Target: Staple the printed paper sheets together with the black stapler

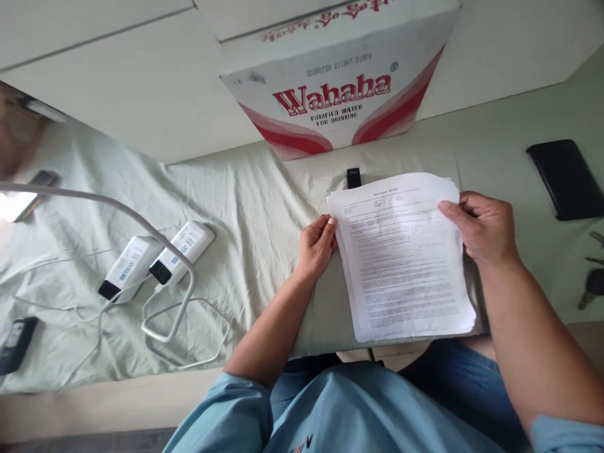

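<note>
A stack of printed paper sheets point(406, 264) is held up in front of me, its text facing me and its lower end near the table's front edge. My left hand point(317, 246) pinches the stack's left edge, thumb on the front. At the upper right corner, my right hand point(486, 226) is closed on the sheets, its thumb lying on the top page and the other fingers hidden behind. Just beyond the top edge of the paper lies a small black object point(353, 178), partly covered.
A Wahaha water carton point(337, 94) stands against the white panel. Two white power banks point(184, 251) with cables point(182, 314) lie to the left. A black phone or wallet point(566, 179) and keys point(592, 286) lie right. Part of another person point(19, 135) shows far left.
</note>
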Demonstrator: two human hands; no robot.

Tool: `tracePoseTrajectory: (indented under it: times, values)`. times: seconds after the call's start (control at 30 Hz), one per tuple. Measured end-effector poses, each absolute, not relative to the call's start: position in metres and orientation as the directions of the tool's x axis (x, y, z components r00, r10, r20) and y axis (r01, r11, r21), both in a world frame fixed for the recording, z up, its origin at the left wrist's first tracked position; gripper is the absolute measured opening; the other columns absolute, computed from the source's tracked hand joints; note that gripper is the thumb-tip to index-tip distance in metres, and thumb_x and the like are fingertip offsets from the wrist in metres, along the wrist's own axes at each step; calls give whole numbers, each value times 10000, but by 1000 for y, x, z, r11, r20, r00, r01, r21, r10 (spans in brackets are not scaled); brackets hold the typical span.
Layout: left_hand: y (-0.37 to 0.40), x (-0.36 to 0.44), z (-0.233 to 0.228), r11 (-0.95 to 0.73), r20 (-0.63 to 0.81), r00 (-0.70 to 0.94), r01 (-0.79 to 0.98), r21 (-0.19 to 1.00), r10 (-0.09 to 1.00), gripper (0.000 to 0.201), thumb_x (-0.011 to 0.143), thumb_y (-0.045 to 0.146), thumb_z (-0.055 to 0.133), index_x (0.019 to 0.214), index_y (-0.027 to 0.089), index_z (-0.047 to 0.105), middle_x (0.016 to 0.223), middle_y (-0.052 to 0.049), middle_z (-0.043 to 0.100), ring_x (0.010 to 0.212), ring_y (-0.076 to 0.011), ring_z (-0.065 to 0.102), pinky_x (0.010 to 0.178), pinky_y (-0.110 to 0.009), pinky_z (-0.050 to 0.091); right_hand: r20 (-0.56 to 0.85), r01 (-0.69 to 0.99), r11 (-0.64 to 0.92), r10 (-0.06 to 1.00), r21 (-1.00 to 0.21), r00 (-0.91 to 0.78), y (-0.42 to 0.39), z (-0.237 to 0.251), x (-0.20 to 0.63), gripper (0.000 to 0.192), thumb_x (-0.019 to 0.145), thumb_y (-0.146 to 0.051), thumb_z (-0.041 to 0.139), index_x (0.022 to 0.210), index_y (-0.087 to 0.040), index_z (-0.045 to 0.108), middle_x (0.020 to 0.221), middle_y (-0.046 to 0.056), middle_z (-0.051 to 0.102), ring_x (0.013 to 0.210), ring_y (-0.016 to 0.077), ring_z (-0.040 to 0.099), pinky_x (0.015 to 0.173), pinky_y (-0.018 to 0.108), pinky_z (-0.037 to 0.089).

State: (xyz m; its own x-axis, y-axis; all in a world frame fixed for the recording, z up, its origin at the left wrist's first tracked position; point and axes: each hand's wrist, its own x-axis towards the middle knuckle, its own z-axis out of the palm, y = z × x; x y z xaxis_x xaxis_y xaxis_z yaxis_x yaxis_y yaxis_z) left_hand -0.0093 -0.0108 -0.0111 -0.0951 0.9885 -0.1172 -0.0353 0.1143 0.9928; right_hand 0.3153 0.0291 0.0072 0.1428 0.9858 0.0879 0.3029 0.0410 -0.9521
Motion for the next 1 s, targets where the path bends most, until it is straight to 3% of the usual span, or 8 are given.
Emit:
tracePoseTrajectory:
  times: [0.53,0.77,1.0]
  values:
    - [-11,-10,-7,93,-81,-122,99,991,989,655,953,823,707,740,225,544,528,57,469,467,-91,394,457,-237,285,91,340,40,987,-940,136,28,7,313,491,848,-649,915,773,-184,775,627,-44,557,605,110,447,575,286,357]
    - [-11,-11,-15,121,-116,-119,39,992,986,647,932,827,734,761,225,570,548,60,468,476,-92,394,462,-245,298,123,393,63,984,-917,128,28,9,311,373,884,-548,899,900,-190,798,656,-37,656,611,118,504,606,280,421]
    - [-11,-10,-12,113,-112,-99,8,994,989,641,959,796,734,737,228,537,550,56,464,495,-96,392,473,-249,306,414,604,230,892,-763,183,27,15,309,138,873,-345,834,855,-209,827,659,-22,694,603,131,562,628,291,434]
